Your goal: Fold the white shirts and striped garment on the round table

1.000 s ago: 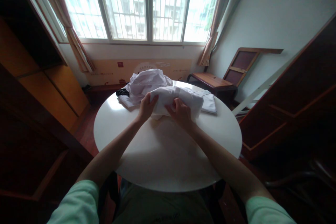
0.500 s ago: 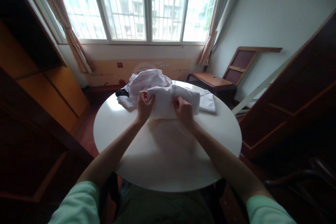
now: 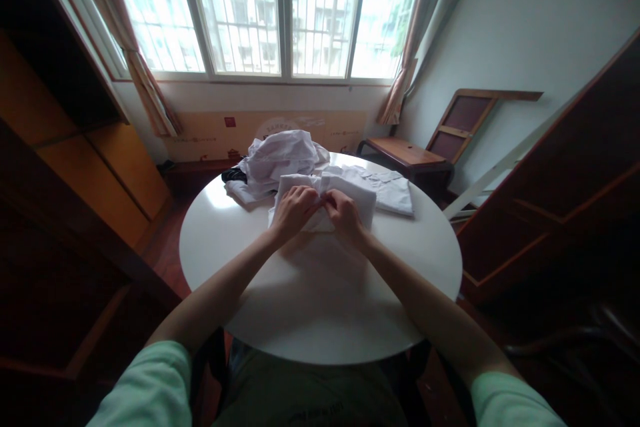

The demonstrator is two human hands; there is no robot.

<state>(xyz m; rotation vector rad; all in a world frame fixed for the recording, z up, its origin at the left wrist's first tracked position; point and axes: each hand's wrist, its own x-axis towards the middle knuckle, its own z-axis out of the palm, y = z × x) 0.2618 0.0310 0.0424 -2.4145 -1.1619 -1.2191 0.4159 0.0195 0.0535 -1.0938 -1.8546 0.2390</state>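
A white garment lies partly folded on the round white table, just past its middle. My left hand and my right hand rest side by side on the garment's near part, their fingertips meeting and pinching the cloth between them. Behind it on the left is a crumpled heap of white clothes, with a small dark item at the heap's left edge. A flatter folded white shirt lies to the right of my hands.
A large barred window with curtains fills the far wall. A wooden bench and a leaning wooden frame stand at the back right. Dark wooden furniture rises on the left and right.
My hands have come together from the garment's two sides to its middle. The cloth they held raised a moment ago now lies lower and flatter on the table.
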